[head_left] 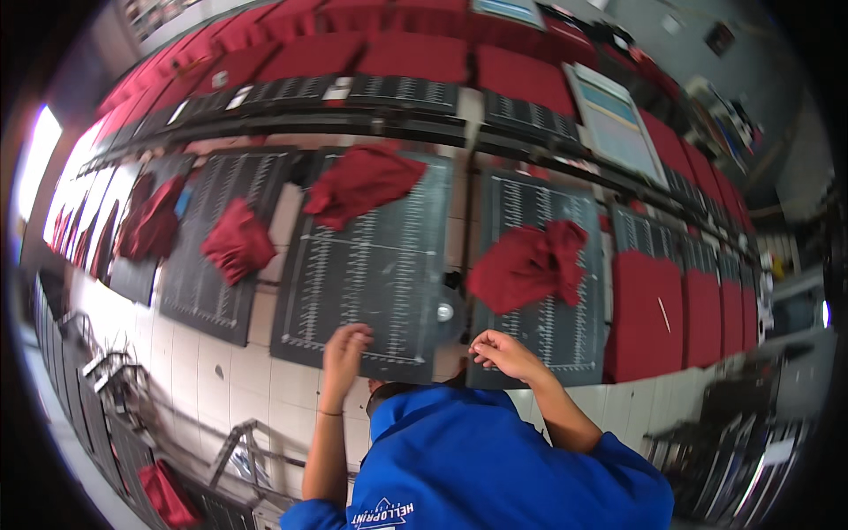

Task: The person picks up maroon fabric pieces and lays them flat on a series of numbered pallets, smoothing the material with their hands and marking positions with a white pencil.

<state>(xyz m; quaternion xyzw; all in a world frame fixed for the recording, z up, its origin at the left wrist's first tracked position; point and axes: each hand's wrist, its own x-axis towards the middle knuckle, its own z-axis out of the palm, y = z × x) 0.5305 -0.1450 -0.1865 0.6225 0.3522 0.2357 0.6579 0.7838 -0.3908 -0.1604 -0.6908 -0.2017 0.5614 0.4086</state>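
My left hand (343, 355) hovers over the near edge of a dark printing board (371, 274) marked with white ruled lines. Its fingers are loosely curled together, and nothing shows in them. Over the lower left corner of the board to the right (539, 194) is my right hand (508, 355), fingertips bent in and drawn together, with no object visible. A crumpled dark red cloth (530, 265) lies on that right board, beyond my right hand. Another bunched red cloth (364, 184) rests at the far end of the left board.
More boards line up leftward, one bearing a small red cloth heap (238, 243). At right, red fabric lies flat over boards (647, 309). Behind a dark rail (309, 121) stands another row of red-covered boards. A framed screen (616, 119) leans there. Metal stands (247, 446) are at lower left.
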